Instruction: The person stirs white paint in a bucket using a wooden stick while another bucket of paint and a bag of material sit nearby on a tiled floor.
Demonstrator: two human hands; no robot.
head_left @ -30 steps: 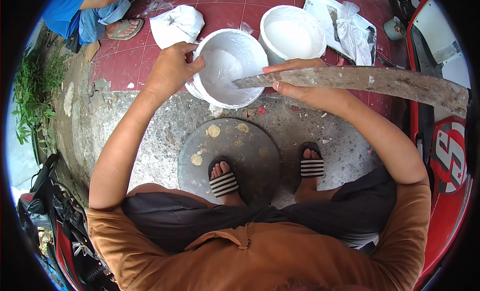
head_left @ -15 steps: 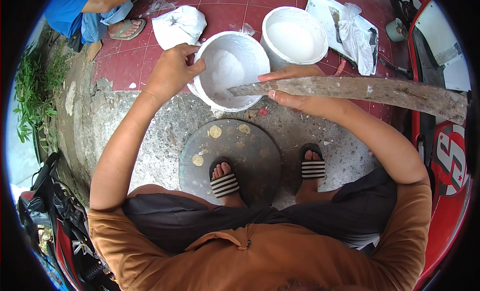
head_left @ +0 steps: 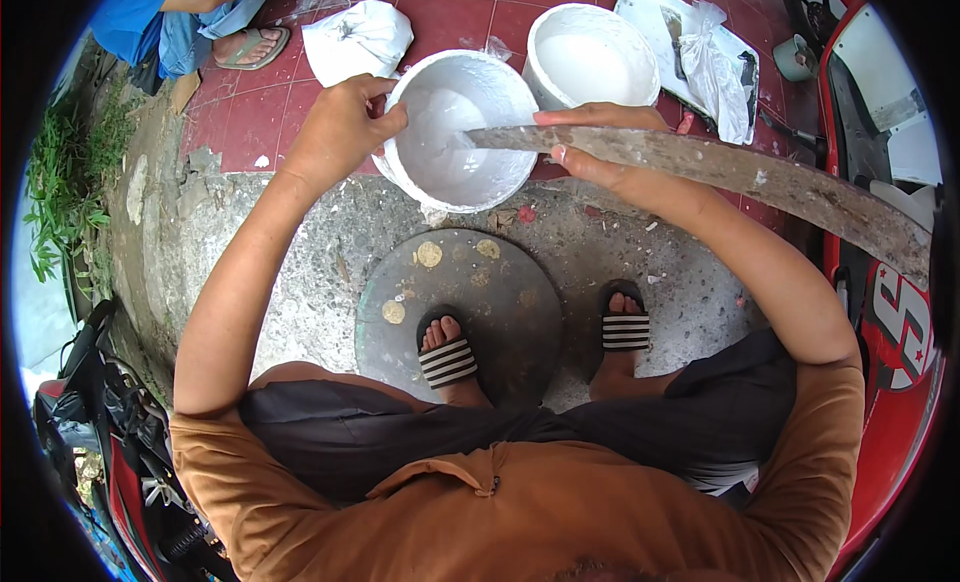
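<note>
My left hand (head_left: 350, 124) is closed on the left rim of a white bucket (head_left: 462, 202), whose inside is coated with wet white material. My right hand (head_left: 605, 170) grips a long, dirty, slightly curved wooden plank (head_left: 760, 192), thumb below it and fingers above. The plank's narrow end reaches into that bucket, and its broad end extends to the far right. Just behind, to the right, stands a second white bucket (head_left: 590, 67) with white contents. A tied white sack (head_left: 355, 37) lies at the back left.
A white tray (head_left: 650, 22) holds a crumpled plastic bag (head_left: 710, 87) on red tiles. A person in blue (head_left: 130, 22) is at top left. A grey round disc (head_left: 400, 282) lies under my left foot. Motorbikes stand at both sides, plants along the left edge.
The plank has changed slant: its narrow end has moved up within the bucket and its broad end has dropped. Both hands and the held bucket sit slightly higher in the picture.
</note>
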